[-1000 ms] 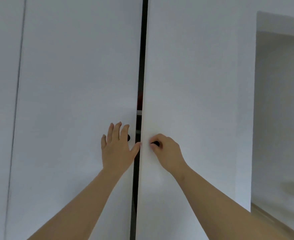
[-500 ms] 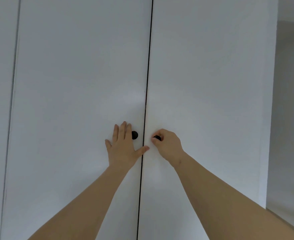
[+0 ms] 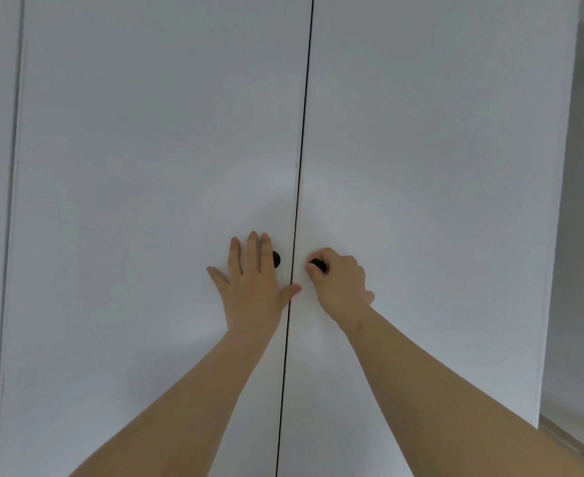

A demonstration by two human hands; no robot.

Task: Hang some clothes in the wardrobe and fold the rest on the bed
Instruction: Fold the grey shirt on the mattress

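Wardrobe (image 3: 152, 98): white, fills the view; left door (image 3: 146, 218) and right door (image 3: 438, 201) meet at a thin dark seam (image 3: 300, 149).
Left hand (image 3: 252, 287): fingers spread, palm flat on left door, index finger partly covering the black left knob (image 3: 276, 259).
Right hand (image 3: 338, 284): fingers curled, pinching the black right knob (image 3: 318, 265).

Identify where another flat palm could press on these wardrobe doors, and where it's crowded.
Free: left door above the left hand; right door right of the right hand. Crowded: round left knob and right knob by the seam.
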